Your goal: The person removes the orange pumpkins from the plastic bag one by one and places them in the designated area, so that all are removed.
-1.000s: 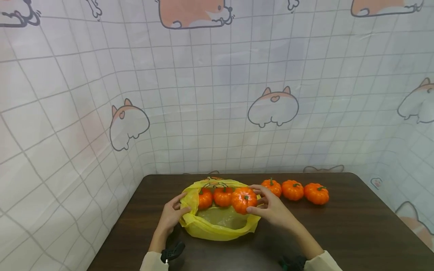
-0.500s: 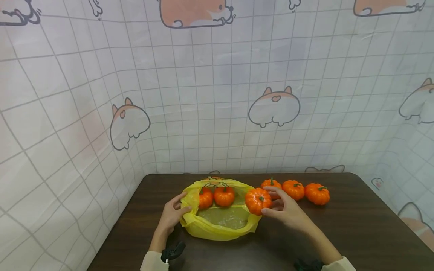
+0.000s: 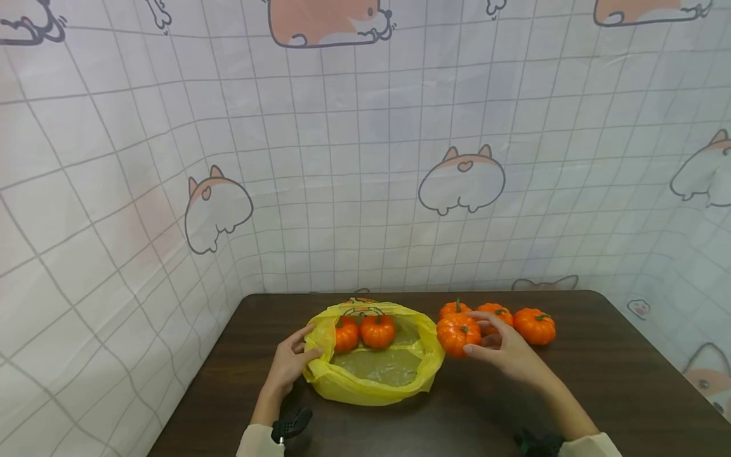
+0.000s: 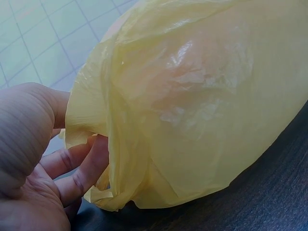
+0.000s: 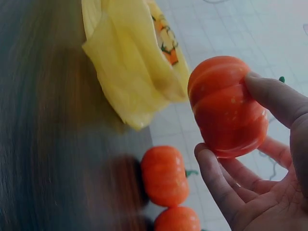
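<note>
My left hand (image 3: 287, 363) pinches the left rim of a yellow plastic bag (image 3: 371, 395), whose mouth stands open toward me. In the left wrist view the thumb goes behind the folded bag edge (image 4: 86, 110), partly hidden. Two small orange pumpkins (image 3: 377, 332) are visible inside the bag. Just right of the bag, my right hand (image 3: 508, 352) holds another small pumpkin (image 3: 455, 335) between thumb and fingers. The right wrist view shows this held pumpkin (image 5: 228, 108) raised clear of the table, its green stem partly behind the thumb.
Behind the right hand, a row of three more pumpkins (image 3: 533, 327) sits on the dark wooden table (image 3: 617, 381). A white gridded cloth (image 3: 365, 241) with cartoon dogs hangs close around the table's back and sides.
My right hand has carried the pumpkin rightward, from over the bag's right side to outside its rim. The left hand and the other pumpkins have stayed in place.
</note>
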`<state>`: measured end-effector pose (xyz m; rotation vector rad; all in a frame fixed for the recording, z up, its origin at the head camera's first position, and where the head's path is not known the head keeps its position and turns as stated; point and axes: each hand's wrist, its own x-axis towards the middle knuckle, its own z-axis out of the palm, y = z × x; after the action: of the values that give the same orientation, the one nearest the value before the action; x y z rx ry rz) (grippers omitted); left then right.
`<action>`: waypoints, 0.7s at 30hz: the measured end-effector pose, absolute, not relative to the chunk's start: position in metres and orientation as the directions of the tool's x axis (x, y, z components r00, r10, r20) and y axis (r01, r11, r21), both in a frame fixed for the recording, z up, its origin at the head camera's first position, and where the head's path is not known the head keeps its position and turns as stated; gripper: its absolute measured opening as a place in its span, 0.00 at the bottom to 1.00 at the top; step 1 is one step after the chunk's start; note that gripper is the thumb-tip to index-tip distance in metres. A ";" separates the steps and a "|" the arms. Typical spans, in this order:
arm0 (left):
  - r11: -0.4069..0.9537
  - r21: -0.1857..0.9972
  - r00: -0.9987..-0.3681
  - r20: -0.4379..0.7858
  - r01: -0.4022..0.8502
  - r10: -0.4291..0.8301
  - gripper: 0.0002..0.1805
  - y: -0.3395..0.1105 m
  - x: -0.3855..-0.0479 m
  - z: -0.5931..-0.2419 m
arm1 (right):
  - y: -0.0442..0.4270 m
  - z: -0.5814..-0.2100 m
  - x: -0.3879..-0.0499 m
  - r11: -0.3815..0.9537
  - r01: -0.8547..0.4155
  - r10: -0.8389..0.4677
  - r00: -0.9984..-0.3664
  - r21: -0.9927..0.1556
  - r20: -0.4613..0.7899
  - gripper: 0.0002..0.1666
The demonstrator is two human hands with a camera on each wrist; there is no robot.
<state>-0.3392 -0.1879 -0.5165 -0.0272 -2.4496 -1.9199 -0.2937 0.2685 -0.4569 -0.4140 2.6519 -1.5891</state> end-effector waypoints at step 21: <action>0.214 0.976 -0.999 0.048 0.049 0.010 0.34 -0.189 -0.338 -0.517 | 0.298 -0.478 -0.306 0.513 -0.141 -0.176 -0.983 -0.847 0.056 0.45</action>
<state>-0.3377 -0.1894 -0.5172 -0.0587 -2.4240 -1.9489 -0.3060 0.2976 -0.4781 -0.2826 2.7008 -1.5058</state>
